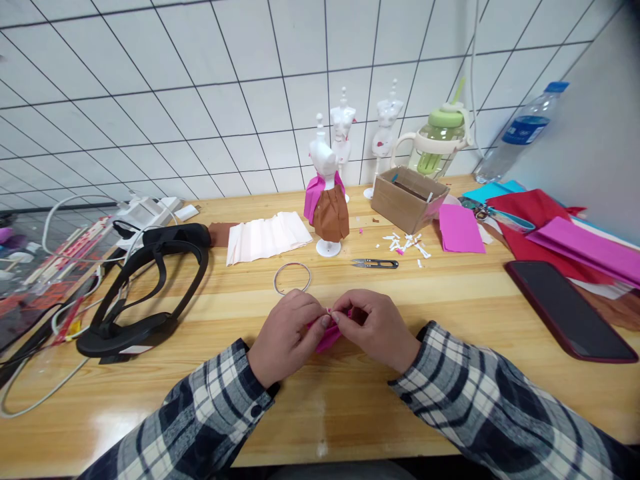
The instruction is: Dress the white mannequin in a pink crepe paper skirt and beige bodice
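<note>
Over my feed, the left hand [293,333] and right hand [373,327] pinched what looked like a small, folded magenta cloth [327,340], near-left of the slim black metal thread snips [375,264].

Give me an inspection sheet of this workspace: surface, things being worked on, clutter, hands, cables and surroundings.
Surface: glossy light wood tabletop; liquid spills, nothing seen.
Job's things: magenta piece between the hands, mostly covered; thread snips and thin ring lie just beyond.
Clutter: white scraps beside the cardboard box; phone at right; black headset frame at left.
Hands: left hand and right hand both pinch the magenta piece, fingertips close together.
Cables: white cables tangled at left, around the headset frame.
Surroundings: white tiled wall behind; other people, nothing seen.
</note>
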A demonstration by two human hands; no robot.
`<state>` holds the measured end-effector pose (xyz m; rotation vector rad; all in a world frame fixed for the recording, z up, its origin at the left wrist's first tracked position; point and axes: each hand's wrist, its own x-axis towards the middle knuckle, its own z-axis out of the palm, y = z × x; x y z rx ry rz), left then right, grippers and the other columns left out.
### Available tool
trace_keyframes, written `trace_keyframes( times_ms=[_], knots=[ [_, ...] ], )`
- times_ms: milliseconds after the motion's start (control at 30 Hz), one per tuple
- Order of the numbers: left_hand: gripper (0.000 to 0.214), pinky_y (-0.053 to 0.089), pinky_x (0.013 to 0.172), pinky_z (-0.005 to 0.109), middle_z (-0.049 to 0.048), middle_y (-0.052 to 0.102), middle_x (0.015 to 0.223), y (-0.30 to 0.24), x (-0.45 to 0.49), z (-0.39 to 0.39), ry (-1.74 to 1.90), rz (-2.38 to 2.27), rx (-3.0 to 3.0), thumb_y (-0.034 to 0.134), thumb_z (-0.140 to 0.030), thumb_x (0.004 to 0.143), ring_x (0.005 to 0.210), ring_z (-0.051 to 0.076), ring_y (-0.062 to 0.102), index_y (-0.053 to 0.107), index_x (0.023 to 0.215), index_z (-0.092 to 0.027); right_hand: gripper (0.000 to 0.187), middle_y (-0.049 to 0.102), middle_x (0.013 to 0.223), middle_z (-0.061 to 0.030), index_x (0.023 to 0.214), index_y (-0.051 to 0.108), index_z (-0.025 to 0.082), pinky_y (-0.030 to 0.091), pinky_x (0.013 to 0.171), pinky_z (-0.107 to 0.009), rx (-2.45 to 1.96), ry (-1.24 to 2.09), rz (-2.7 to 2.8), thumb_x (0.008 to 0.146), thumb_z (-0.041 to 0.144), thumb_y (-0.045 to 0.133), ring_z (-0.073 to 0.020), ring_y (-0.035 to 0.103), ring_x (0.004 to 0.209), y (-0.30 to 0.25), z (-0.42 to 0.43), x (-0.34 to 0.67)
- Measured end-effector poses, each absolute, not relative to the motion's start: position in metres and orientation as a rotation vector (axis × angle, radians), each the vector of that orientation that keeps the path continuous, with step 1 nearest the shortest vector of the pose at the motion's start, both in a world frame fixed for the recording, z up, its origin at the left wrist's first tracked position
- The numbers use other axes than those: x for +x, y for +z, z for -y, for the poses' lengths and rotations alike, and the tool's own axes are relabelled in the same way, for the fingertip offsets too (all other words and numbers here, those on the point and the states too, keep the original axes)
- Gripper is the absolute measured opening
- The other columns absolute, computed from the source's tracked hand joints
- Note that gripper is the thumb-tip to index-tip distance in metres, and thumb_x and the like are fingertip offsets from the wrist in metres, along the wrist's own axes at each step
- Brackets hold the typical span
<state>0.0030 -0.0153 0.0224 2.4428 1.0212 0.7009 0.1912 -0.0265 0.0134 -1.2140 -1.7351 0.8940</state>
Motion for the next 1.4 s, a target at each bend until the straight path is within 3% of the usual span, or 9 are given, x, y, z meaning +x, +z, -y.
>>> trace_keyframes(
  times_ms=[233, 433, 800, 1400],
  knots=[
    [0.024, 0.038, 0.068, 0.032, 0.0026, 0.057, 0.07, 0.022, 0.008, 0.015, 0.664, -1.072, 2.549, 0.046, -0.022, 0.094, 0.071, 0.017, 0.047, 0.059, 0.075, -0.018, 0.007, 0.067, 0.067, 0.0026, 0.076, 0.067, 0.02, 0.044, 0.054, -0.022, -1.208, 0.806, 1.729, 0.076, 0.014, 0.063, -0.0106, 0.056, 0.056, 0.006, 0.029, 0.188],
    [0.025, 0.037, 0.061, 0.027, -0.0007, 0.05, 0.061, 0.016, 0.006, 0.012, 0.758, -1.089, 2.479, 0.05, -0.016, 0.088, 0.063, 0.014, 0.046, 0.052, 0.063, -0.018, 0.012, 0.074, 0.08, -0.0015, 0.088, 0.072, 0.02, 0.05, 0.067, -0.027, -1.142, 0.755, 1.784, 0.083, 0.017, 0.061, -0.015, 0.066, 0.072, 0.002, 0.032, 0.187],
    [0.02, 0.042, 0.062, 0.027, 0.0009, 0.058, 0.065, 0.02, 0.007, 0.012, 0.775, -1.159, 2.249, 0.049, -0.018, 0.085, 0.065, 0.014, 0.052, 0.055, 0.066, -0.018, 0.015, 0.075, 0.09, -0.001, 0.095, 0.071, 0.023, 0.053, 0.075, -0.026, -1.029, 0.64, 1.857, 0.087, 0.016, 0.061, -0.0139, 0.068, 0.08, 0.002, 0.034, 0.189],
    [0.023, 0.041, 0.057, 0.024, 0.0001, 0.059, 0.06, 0.022, 0.009, 0.014, 0.749, -1.155, 2.262, 0.052, -0.022, 0.084, 0.059, 0.012, 0.053, 0.062, 0.065, -0.017, 0.011, 0.074, 0.08, -0.0006, 0.088, 0.072, 0.021, 0.052, 0.065, -0.026, -1.164, 0.644, 1.833, 0.08, 0.017, 0.065, -0.014, 0.067, 0.07, 0.004, 0.031, 0.189]
  ],
)
